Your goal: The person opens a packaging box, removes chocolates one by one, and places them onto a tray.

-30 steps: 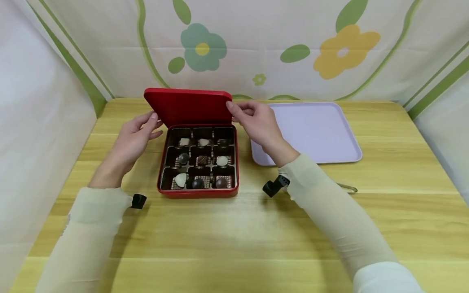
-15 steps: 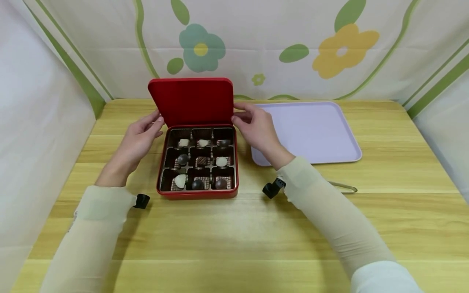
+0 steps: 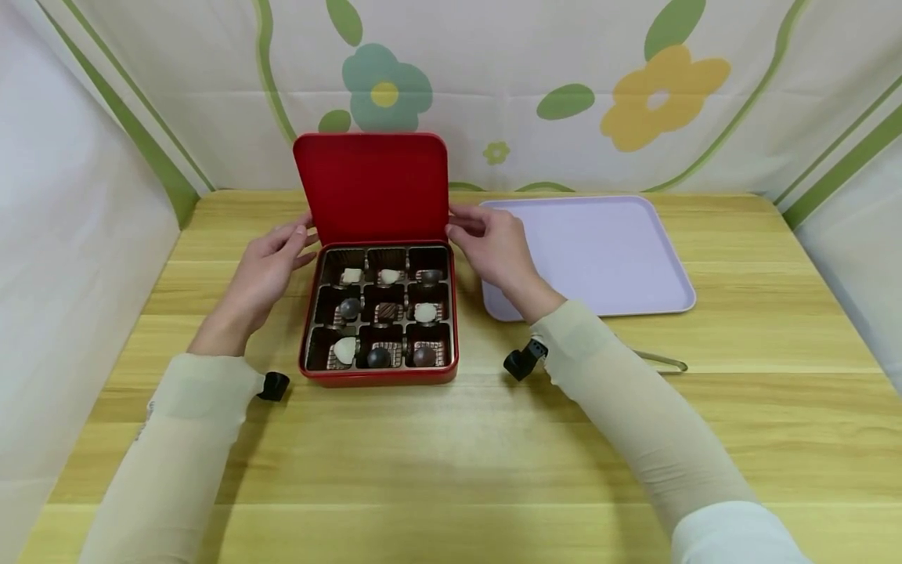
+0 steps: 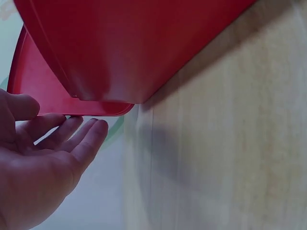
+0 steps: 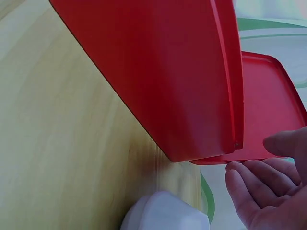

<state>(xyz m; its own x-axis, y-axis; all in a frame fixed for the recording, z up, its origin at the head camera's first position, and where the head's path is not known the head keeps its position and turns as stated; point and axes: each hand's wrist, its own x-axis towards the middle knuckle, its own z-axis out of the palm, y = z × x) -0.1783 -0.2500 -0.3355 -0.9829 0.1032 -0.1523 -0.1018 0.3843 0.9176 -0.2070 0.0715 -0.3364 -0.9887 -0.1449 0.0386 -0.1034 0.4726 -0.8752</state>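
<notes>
A red tin (image 3: 384,378) stands on the table, its hinged lid (image 3: 373,188) raised at the back and leaning slightly rearward. In the tin, a brown divided insert (image 3: 361,321) holds several chocolates, among them a white one (image 3: 344,350) and a striped brown one (image 3: 387,312). My left hand (image 3: 261,270) is at the lid's left side, with relaxed fingers (image 4: 91,139) right at its edge. At the opposite side, my right hand (image 3: 496,243) has extended fingers (image 5: 259,182) at the lid's lower edge, its thumb apart from them.
A lavender tray (image 3: 599,254) lies to the right of the tin. Partly under the right forearm, a thin metal utensil (image 3: 662,361) shows its end. A white cloth (image 3: 493,55) printed with flowers rises behind the wooden table (image 3: 423,470).
The lid has swung further up and back. My right hand has let go of the lid's upper corner and slid down its side; my left hand has moved slightly right.
</notes>
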